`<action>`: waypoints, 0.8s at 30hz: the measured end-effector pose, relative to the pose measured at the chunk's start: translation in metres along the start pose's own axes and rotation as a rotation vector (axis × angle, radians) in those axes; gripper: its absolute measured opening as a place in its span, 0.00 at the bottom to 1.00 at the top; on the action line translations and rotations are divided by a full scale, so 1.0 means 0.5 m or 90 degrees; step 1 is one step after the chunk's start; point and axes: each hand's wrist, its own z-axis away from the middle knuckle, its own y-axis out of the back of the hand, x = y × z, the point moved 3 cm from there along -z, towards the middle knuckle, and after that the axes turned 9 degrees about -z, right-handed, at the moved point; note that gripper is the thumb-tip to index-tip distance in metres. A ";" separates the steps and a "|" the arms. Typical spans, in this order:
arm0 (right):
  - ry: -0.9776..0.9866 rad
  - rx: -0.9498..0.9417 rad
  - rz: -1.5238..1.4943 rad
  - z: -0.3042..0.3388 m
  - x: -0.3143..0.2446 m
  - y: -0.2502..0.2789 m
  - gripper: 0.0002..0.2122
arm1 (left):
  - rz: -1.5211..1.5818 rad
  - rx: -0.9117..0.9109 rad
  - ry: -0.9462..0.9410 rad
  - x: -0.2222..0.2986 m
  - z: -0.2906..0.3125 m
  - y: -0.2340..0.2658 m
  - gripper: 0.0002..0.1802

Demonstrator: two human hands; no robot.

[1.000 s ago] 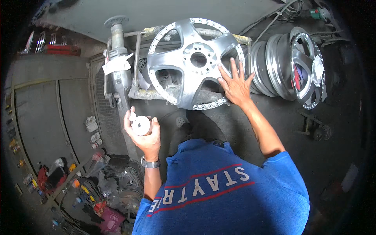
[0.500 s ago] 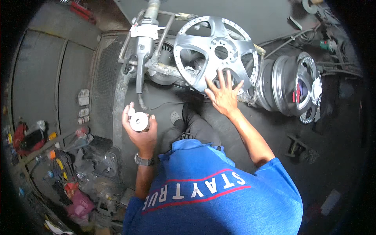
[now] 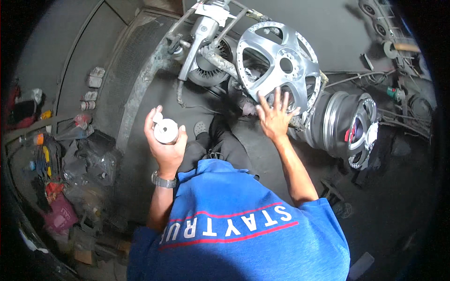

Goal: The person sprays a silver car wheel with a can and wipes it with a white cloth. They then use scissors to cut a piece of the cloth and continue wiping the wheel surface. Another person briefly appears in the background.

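My left hand (image 3: 161, 147) is closed around a short cylinder (image 3: 166, 131) with a white round end and a small hole in its middle. It holds this up in front of my body, apart from the wheel. My right hand (image 3: 274, 122) has its fingers spread, the tips over the lower spoke and rim of a silver five-spoke wheel face (image 3: 268, 47). Whether the fingertips press on the metal is hard to tell. The wheel face stands tilted on a dusty metal frame (image 3: 220, 63). A grey power tool (image 3: 201, 37) hangs in that frame, left of the wheel, its cord dangling.
Two-tone wheel rims (image 3: 335, 124) lie stacked to the right. Behind the frame sits a finned round machine part (image 3: 211, 70). Bags and bottles (image 3: 89, 161) crowd the left side. Cables (image 3: 405, 124) run along the far right. My foot in a grey clog (image 3: 200, 127) is below the frame.
The view has turned, so the wheel and frame sit farther right. My right hand has slid slightly down toward the wheel's lower edge, fingers still spread. My left hand keeps its hold on the cylinder.
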 end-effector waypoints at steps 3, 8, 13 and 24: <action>-0.064 0.052 -0.004 -0.052 0.022 0.010 0.25 | -0.011 0.003 -0.020 0.002 -0.004 0.006 0.51; 0.012 0.028 0.032 -0.010 -0.027 -0.027 0.27 | -0.008 0.023 -0.040 0.008 -0.011 0.023 0.50; 0.121 -0.007 0.073 -0.010 -0.009 -0.003 0.26 | -0.024 0.047 -0.038 -0.013 0.000 0.041 0.50; 0.331 -0.030 0.141 -0.115 -0.007 0.026 0.24 | -0.025 0.146 0.047 -0.069 0.067 0.063 0.50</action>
